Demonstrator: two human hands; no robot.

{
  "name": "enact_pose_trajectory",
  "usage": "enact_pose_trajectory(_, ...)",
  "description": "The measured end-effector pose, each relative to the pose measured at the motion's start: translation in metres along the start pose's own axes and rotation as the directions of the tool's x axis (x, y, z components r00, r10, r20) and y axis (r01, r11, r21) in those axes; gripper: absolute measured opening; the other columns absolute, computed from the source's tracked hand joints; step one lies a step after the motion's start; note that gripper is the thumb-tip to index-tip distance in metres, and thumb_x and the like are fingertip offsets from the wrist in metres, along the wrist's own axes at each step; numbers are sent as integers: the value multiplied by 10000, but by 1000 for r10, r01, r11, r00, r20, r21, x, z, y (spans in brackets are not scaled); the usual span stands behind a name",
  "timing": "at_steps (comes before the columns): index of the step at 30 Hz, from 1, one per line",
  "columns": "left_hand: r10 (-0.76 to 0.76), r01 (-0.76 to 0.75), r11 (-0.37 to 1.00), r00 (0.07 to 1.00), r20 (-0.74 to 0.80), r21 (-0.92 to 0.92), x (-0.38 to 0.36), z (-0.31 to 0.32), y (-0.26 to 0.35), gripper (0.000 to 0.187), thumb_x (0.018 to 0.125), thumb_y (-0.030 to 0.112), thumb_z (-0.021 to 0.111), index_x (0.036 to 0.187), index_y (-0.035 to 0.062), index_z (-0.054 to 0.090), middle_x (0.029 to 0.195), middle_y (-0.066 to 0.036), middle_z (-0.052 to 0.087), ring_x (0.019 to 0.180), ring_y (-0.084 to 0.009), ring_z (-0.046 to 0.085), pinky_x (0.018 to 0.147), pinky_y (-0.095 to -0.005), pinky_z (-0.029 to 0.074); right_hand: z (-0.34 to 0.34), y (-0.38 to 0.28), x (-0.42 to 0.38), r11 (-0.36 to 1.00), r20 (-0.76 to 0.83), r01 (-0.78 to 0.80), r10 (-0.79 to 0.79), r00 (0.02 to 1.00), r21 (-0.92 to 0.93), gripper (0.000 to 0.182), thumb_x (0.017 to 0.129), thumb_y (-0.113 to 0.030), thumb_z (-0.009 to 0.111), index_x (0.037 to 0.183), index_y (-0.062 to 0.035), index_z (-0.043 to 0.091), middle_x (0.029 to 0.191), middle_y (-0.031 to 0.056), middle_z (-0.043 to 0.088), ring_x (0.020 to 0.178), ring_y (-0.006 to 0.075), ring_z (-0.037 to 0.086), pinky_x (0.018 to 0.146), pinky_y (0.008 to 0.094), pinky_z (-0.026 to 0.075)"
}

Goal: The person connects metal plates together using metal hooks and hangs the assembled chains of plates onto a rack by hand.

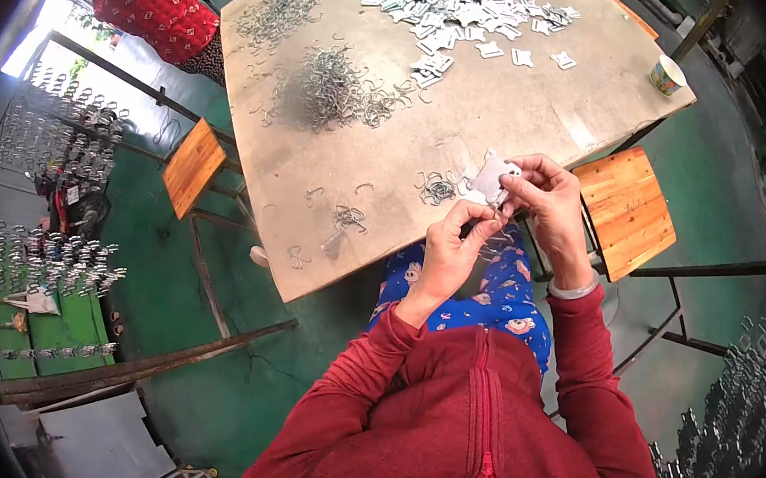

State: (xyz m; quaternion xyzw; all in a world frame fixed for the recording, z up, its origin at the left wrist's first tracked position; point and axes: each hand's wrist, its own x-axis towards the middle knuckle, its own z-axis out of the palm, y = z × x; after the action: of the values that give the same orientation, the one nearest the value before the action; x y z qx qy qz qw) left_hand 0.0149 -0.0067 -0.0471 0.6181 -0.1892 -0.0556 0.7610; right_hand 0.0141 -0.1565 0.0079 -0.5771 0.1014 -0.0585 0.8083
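Observation:
At the table's near edge, my right hand point(548, 204) pinches a flat silvery metal plate point(488, 177) with small dark holes and little corner tabs. My left hand point(452, 248) is closed in a pinch just below the plate, its fingertips close to those of my right hand. What sits between the left fingertips is too small to make out. Beside the plate lies a small heap of bent wire hooks point(438, 188). Farther left is another little cluster of hooks point(346, 218).
A large pile of similar plates point(451, 6) covers the table's point(507, 103) far side, with a big heap of wire hooks point(328, 86) to its left. A paper cup point(666, 75) stands near the right corner. Wooden stools point(625, 212) flank the table. Someone in red point(169, 16) is at the far left.

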Motion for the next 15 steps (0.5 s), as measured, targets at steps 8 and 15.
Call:
enact_pose_trajectory(8,103,-108,952,994,35,287,4,2,25,99,818,84,643,860,12,588,787,-88,634,726,-169,621,655,-283,485,3,-7,-8,999,-83,5,-1,997,52,210,755,5,675,939,51,584,722,86,628,495,125,570,466,211,462)
enact_pose_trajectory(15,245,-269,857,963,110,440,6,-7,19,98,770,53,654,834,23,585,780,-101,598,762,-282,577,668,-355,452,13,-13,-20,997,-58,58,-61,996,-57,153,770,37,648,911,56,589,741,80,623,559,117,586,523,215,482)
